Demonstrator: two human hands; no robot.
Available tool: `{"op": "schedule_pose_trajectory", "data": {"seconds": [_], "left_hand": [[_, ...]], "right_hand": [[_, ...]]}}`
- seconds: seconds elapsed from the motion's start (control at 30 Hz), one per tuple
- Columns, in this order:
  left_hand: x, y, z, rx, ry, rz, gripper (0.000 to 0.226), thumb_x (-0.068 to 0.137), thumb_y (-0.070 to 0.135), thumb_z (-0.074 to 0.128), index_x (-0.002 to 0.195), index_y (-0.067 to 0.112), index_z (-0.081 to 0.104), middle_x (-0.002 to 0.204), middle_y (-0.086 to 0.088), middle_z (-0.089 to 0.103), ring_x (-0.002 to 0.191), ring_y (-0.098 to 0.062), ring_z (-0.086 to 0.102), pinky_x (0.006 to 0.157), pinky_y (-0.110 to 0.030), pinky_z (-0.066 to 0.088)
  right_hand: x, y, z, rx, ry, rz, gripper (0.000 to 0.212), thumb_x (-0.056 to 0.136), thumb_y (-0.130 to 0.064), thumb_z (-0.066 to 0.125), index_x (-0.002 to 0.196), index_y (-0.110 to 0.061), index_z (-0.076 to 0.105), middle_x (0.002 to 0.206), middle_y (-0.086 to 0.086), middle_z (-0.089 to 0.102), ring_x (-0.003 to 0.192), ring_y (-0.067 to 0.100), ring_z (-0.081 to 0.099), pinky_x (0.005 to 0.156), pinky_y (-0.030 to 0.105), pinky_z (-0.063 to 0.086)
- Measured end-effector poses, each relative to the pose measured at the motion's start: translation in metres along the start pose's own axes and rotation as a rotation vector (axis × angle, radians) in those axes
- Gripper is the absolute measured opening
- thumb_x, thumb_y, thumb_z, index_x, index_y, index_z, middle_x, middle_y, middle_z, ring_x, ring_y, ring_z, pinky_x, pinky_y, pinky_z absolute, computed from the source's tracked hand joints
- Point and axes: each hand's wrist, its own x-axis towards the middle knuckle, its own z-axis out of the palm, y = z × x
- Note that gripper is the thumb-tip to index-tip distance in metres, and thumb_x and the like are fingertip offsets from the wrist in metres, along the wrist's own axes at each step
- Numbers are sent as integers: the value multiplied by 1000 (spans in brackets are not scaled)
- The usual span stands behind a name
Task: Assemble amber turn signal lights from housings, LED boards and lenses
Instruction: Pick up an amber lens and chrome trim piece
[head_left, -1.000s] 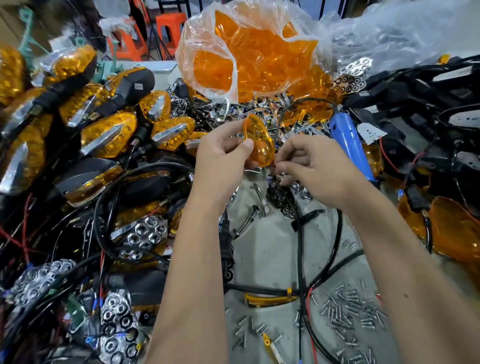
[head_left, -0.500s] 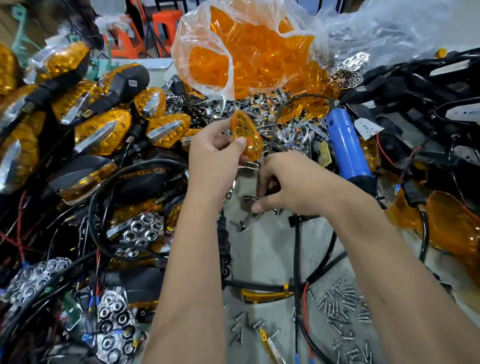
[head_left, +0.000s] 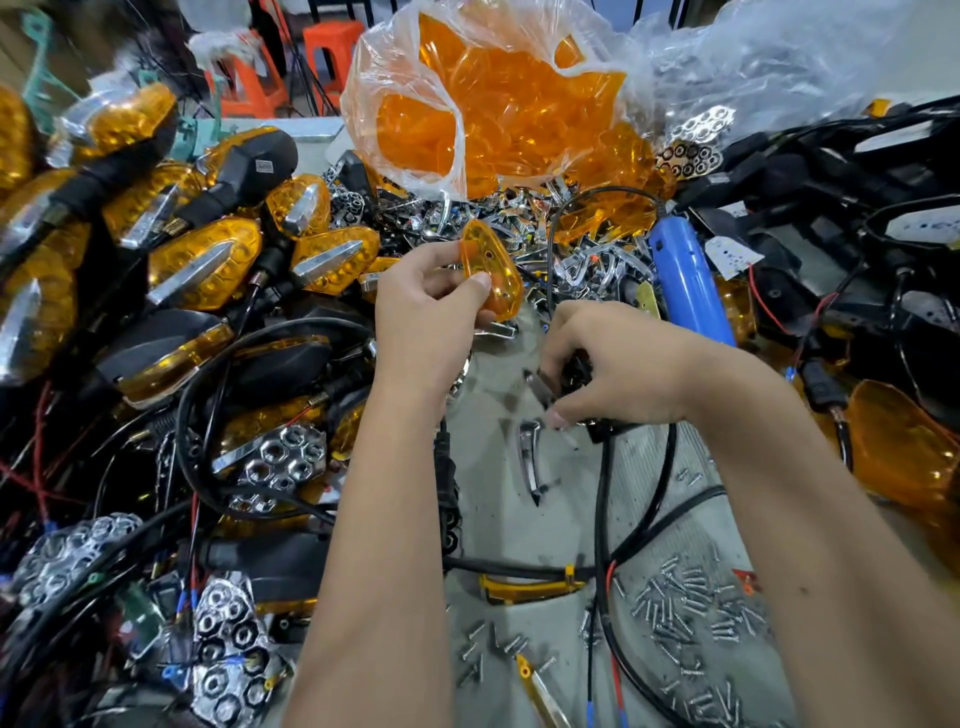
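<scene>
On your far left sits a big pile of finished amber lights (head_left: 208, 265), each with a shiny silver strip on its orange face and a black stalk, all tangled with black cables (head_left: 208, 415). Below them, near the bottom left corner, lie shiny honeycomb reflector plates (head_left: 228, 654). Moving toward the middle, your left hand (head_left: 426, 317) is up above the grey table (head_left: 524, 530) and pinches one amber lens (head_left: 491, 278) between thumb and fingers; the lens stands tilted on its edge, with a tiny hole showing near its middle. Behind it, a clear plastic bag (head_left: 467, 104) full of more orange lenses leans over a heap of small chrome trim pieces (head_left: 587, 270). One curved chrome piece (head_left: 530, 457) lies alone on the table just below your hands. Your right hand (head_left: 618, 369) is lower than the left one, close to the table, with curled fingers around a small dark part with a black cable (head_left: 605, 493) running down from it; it is too blurry to say what the part is. Just behind that hand stands a blue tube-shaped tool (head_left: 691, 286). Farther right, a scatter of small silver screws (head_left: 691, 603) lies on the table near your right arm. At the far right sit black housings (head_left: 857, 208) with wires and a loose orange lens (head_left: 904, 447).
</scene>
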Motion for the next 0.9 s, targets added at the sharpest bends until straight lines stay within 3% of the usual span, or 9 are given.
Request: {"op": "schedule_pose_trajectory", "data": {"seconds": [0.13,0.2,0.3,0.4,0.57,0.7,0.8,0.9], "left_hand": [[-1,1,1,-16,19,-11,13,94,4,68,96,16,69,75,4,76,67,-9,71,61,-20,55],[-1,1,1,-23,24,-17,10,94,4,68,93,14,68,79,1,75,67,-10,71,61,-23,56],[-2,3,2,-61,11,-41,10,94,3,68,88,12,67,79,-2,75,66,-13,71,62,-26,57],[-3,5,5,-82,-8,-56,15,93,4,69,83,14,65,70,6,73,65,-11,71,61,-27,59],[-6,5,8,-70,-41,-67,13,94,6,69,85,14,65,75,-1,76,65,-17,73,64,-41,63],[-6,4,8,-64,-26,-67,17,96,3,65,83,13,64,72,1,75,66,-16,73,66,-37,63],[-6,4,8,-38,-28,-62,16,96,4,65,83,14,64,75,-1,76,66,-18,73,69,-45,63],[-7,5,10,-29,-42,-51,14,96,4,67,85,13,65,79,-6,77,67,-23,75,71,-50,64]], "right_hand": [[-6,2,-7,227,153,-14,19,79,-37,86,73,-32,69,100,-4,60,87,13,58,75,34,39],[-7,6,-8,363,281,1,17,81,-34,85,76,-26,70,95,2,63,80,22,58,72,37,43],[-7,7,-7,704,402,46,8,91,-12,77,88,-11,69,86,16,72,61,18,55,59,33,46],[-4,8,-3,986,357,48,16,95,7,63,94,-9,64,90,15,78,51,8,49,45,20,35],[1,11,2,1045,363,4,7,98,-4,67,97,-10,70,87,12,75,56,10,47,46,19,35],[4,14,3,1045,374,27,18,105,-3,55,104,-4,73,90,13,74,59,10,58,45,19,45],[2,14,6,911,398,-3,10,99,-3,66,98,-5,75,83,23,72,52,16,61,44,23,51],[2,10,7,866,484,-37,9,91,-5,77,93,-13,73,73,19,70,46,20,63,41,26,52]]}}
